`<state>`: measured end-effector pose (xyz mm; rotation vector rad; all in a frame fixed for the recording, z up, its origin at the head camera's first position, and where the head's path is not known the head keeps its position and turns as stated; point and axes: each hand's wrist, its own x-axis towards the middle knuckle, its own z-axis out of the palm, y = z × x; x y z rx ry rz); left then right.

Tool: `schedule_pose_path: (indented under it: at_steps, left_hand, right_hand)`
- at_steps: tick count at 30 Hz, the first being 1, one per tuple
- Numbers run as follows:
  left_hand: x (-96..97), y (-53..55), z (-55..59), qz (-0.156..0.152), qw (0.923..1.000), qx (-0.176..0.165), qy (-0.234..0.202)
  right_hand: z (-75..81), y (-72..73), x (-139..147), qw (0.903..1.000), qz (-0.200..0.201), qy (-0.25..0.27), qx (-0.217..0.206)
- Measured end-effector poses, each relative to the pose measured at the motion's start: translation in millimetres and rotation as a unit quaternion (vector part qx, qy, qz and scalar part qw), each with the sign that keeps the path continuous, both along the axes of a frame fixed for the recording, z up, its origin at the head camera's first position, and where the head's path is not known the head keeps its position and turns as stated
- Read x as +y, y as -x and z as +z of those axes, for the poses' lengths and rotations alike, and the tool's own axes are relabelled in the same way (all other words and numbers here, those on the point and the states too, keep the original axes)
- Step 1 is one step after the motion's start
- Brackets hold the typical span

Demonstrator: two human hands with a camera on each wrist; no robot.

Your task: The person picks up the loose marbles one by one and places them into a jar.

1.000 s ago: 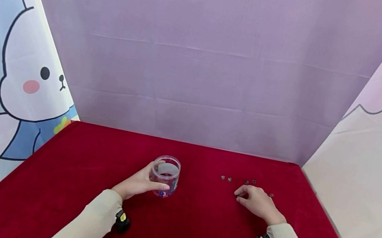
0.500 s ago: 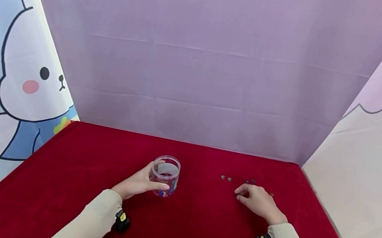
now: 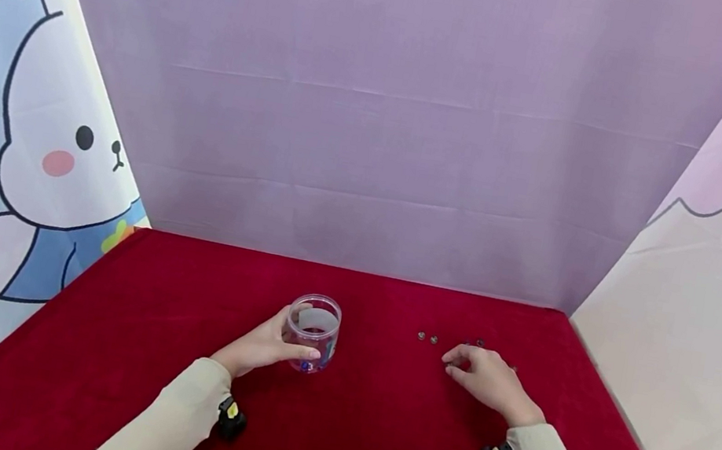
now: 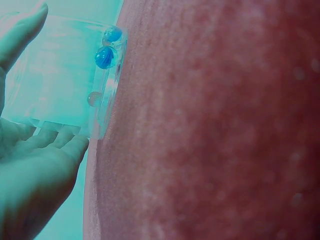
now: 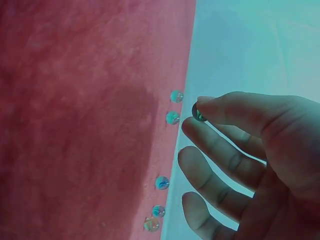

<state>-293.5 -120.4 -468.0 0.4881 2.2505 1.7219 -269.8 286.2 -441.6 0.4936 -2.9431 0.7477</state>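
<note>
A clear plastic jar [image 3: 323,344] with an open top is on the left half of the cloth. My left hand [image 3: 264,344] grips its side, thumb across the front and fingers around the back. Blue marbles [image 4: 105,57] and a paler marble [image 4: 94,99] show near the jar's bottom in the left wrist view. My right hand [image 3: 487,378] pinches a dark marble [image 5: 198,112] between thumb and index finger, close over the cloth. Its other fingers are loosely curved.
The table wears a red cloth [image 3: 362,432]. Beyond my right hand lie several loose marbles, among them one pair [image 3: 433,340] to the left and a blue-streaked marble [image 5: 161,182]. A purple curtain [image 3: 375,140] hangs behind, with printed cloths [image 3: 695,329] at both sides.
My right hand has risen slightly and shifted a little left with the marble, now covering more of the marbles behind it. The left hand and jar have not moved.
</note>
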Motion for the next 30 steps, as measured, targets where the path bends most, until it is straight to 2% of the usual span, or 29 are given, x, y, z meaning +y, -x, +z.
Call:
schedule_pose_path:
  at_steps: [9, 23, 30]
  left_hand:
    - [-0.1, -2.5, 1.3, 0.002, 1.0000, -0.008, 0.004]
    - [-0.4, -0.6, 0.0, 0.000, 1.0000, 0.001, 0.007]
    - [-0.7, -1.7, 0.7, -0.001, 1.0000, -0.001, 0.003]
  right_hand:
    - [5.5, -1.4, -1.9, 0.9999, 0.008, 0.009, 0.005]
    - [12.6, -3.4, -7.9, 0.9993, 0.019, 0.030, 0.014]
    - [17.8, -1.0, -13.5, 0.9980, 0.032, 0.039, 0.038]
